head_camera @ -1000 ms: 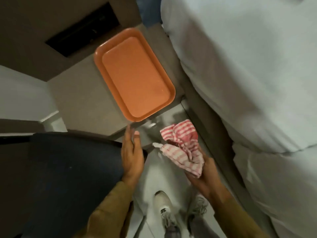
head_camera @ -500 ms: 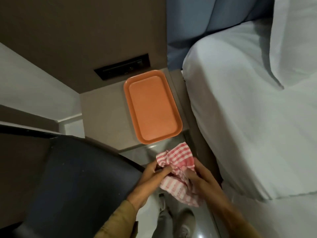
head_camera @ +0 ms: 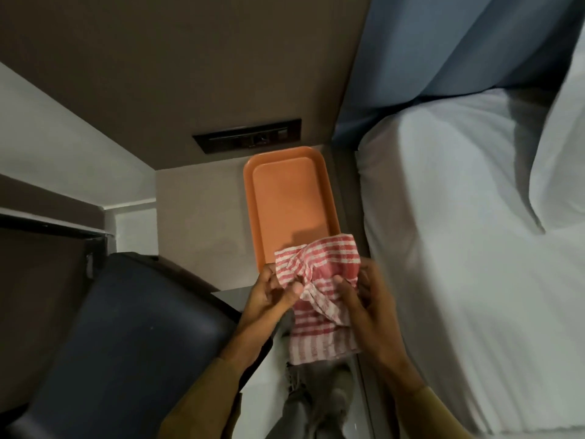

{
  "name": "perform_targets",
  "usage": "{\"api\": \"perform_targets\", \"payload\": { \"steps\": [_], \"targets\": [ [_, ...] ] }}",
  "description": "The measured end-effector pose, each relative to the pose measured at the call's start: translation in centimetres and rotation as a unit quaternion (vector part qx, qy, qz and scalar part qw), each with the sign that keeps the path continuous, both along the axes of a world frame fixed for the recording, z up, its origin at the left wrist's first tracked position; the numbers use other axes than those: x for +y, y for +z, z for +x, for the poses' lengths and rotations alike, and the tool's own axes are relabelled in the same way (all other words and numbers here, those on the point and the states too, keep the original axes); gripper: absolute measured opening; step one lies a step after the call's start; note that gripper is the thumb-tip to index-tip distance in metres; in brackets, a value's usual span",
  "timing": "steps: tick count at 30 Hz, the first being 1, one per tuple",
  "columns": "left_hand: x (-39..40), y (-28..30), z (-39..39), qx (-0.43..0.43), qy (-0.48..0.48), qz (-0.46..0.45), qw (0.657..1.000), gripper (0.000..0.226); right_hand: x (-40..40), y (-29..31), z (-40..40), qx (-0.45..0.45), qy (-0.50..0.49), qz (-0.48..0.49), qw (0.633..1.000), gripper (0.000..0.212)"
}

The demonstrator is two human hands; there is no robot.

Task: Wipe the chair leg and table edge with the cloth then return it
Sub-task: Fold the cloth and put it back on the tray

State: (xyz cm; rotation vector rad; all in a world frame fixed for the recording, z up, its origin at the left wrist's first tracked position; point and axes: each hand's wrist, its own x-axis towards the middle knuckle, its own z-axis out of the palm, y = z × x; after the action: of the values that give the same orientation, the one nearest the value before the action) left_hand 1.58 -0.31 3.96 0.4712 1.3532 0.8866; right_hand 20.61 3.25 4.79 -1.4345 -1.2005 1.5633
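The person wears a long-sleeved top in a mustard or olive-brown shade, and each sleeve (head_camera: 202,403) ends at the wrist, leaving the left hand (head_camera: 269,299) and the right hand (head_camera: 367,308) bare, with no rings, watch or gloves visible. Lower down, light grey trousers (head_camera: 296,413) show in soft, blurred folds. Below them the feet are too dim and blurred to tell what is worn.

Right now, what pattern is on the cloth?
Red and white stripes on the cloth, clearest in the head view.
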Motion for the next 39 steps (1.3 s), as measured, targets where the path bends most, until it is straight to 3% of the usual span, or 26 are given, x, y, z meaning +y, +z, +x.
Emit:
{"api": "perform_targets", "payload": {
  "steps": [3,9,12,15,18,21,24,27,31,33,36,38,39],
  "targets": [
    [0.8,0.1,1.5,-0.002,0.015,-0.036,0.999,0.081,1.0,0.2,-0.1,-0.009,0.034,0.007,0.999,0.036],
    [0.4,-2.1,1.6,0.018,0.148,-0.06,0.987,0.04,1.0,-0.1,1.1,0.009,0.06,-0.005,0.998,0.034],
    [0.5,-1.9,1.1,0.018,0.192,-0.052,0.98,0.035,0.7,-0.1,1.7,0.018,0.061,-0.018,0.998,0.027],
    [0.4,-0.5,0.7,0.017,0.124,-0.003,0.992,0.034,0.8,0.6,1.7,0.037,0.059,-0.036,0.997,0.032],
    [0.4,-0.1,1.3,0.089,0.04,0.057,0.994,0.074,1.0,1.4,1.6,0.03,0.071,-0.055,0.996,0.043],
    [1.0,0.6,1.7,0.155,0.083,0.083,0.981,0.056,1.5,1.8,2.0,-0.007,0.089,-0.034,0.995,0.039],
    [1.5,1.1,1.3,0.124,0.128,0.077,0.981,0.022,2.6,2.3,2.4,-0.043,0.119,-0.013,0.992,0.042],
    [1.9,2.4,1.7,0.118,0.128,0.076,0.982,0.031,3.5,3.2,2.3,-0.05,0.133,-0.022,0.99,0.043],
    [1.8,2.3,1.2,0.034,0.104,0.072,0.991,0.052,4.3,4.1,2.0,0.046,0.109,-0.059,0.991,0.026],
    [1.4,1.7,1.1,0.029,0.063,0.09,0.994,0.062,4.4,3.8,2.3,0.01,0.12,-0.024,0.992,0.022],
    [-0.4,-1.0,1.7,0.204,-0.014,0.088,0.975,0.049,2.8,1.1,3.5,-0.169,0.216,0.082,0.958,0.021],
    [-3.5,-2.8,2.4,0.333,-0.133,0.073,0.931,0.036,0.3,-0.6,4.1,-0.242,0.311,-0.004,0.919,0.029],
    [-5.3,-3.2,2.8,0.365,-0.214,0.077,0.903,0.035,-1.2,-1.3,4.4,-0.293,0.39,-0.04,0.872,0.036]
  ]
}}
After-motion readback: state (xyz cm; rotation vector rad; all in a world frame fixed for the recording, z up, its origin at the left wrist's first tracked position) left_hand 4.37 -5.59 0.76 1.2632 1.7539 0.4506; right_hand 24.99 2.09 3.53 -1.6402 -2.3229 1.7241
